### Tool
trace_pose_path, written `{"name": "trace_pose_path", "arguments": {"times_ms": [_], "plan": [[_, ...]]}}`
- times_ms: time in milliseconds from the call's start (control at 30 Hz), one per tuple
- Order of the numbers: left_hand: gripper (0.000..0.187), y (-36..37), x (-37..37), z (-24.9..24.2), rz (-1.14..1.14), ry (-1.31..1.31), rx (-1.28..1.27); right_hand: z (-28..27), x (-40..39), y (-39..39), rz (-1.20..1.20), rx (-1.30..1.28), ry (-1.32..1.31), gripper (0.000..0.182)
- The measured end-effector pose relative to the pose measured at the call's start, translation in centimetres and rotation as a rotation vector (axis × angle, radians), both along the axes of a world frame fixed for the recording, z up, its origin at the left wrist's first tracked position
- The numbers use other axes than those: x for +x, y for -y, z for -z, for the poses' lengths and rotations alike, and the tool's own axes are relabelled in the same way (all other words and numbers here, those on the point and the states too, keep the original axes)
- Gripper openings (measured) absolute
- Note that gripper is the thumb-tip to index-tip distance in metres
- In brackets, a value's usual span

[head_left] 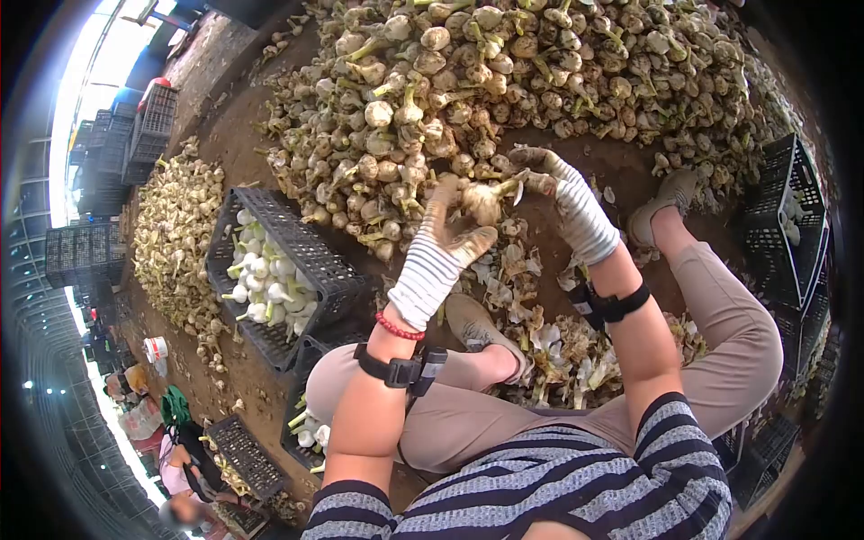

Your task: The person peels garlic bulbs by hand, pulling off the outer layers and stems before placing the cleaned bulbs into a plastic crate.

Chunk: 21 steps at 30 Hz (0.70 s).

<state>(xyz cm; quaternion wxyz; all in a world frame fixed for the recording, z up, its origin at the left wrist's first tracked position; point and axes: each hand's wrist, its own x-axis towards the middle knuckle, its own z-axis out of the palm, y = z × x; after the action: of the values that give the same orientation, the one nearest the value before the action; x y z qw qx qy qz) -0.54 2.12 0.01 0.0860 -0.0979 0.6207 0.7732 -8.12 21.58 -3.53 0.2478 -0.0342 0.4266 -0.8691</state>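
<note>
Both my hands wear dirty striped work gloves. My left hand (441,247) and my right hand (567,193) together grip one garlic bulb (484,200), held just above the ground in front of my knees. My right hand's fingers pinch its stem end. Behind it lies a big heap of unpeeled garlic bulbs (504,81) with stalks. Peeled skins and cut stalks (558,351) litter the ground between my legs.
A black plastic crate (319,261) at my left holds cleaned white garlic. A second crate (306,423) sits by my left knee. Another black crate (792,225) stands at the right. A smaller garlic pile (175,234) lies far left. Another person (180,459) sits at the lower left.
</note>
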Motion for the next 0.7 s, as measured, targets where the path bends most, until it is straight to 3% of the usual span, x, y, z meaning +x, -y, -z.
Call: {"name": "trace_pose_path", "arguments": {"times_ms": [100,167,200,233,333,400,533,600,700], "plan": [[0.068,-0.4,0.5,-1.5,0.105,-0.038,-0.146,-1.6,1.8,-0.1,0.028,0.012,-0.038,0.063],[0.063,-1.3,1.2,-2.5,0.022,-0.163,-0.098,-2.0,3.1,-0.3,-0.060,-0.205,0.034,0.071],[0.059,-1.6,1.5,-3.1,-0.009,-0.253,-0.205,-2.1,4.5,-0.3,-0.033,-0.192,0.127,0.076],[0.059,-1.8,1.7,-2.6,0.001,-0.262,-0.198,-3.6,5.9,0.7,0.036,-0.175,0.055,0.062],[0.060,-2.3,1.9,-1.8,-0.052,-0.649,-0.636,-4.7,6.8,2.0,0.086,-0.140,0.021,0.057],[0.060,-2.5,2.2,-1.9,-0.045,-0.682,-0.616,-5.5,7.3,2.5,0.187,0.013,-0.102,0.048],[0.061,-2.5,2.8,-2.1,-0.041,-0.619,-0.508,-5.8,7.5,2.0,0.137,0.090,-0.115,0.055],[0.061,-2.3,3.2,-2.1,-0.034,-0.541,-0.457,-6.9,7.9,1.7,0.119,0.196,-0.192,0.037],[0.062,-2.2,3.2,-1.9,-0.008,-0.511,-0.451,-6.0,7.5,0.4,0.020,0.277,-0.326,0.035]]}}
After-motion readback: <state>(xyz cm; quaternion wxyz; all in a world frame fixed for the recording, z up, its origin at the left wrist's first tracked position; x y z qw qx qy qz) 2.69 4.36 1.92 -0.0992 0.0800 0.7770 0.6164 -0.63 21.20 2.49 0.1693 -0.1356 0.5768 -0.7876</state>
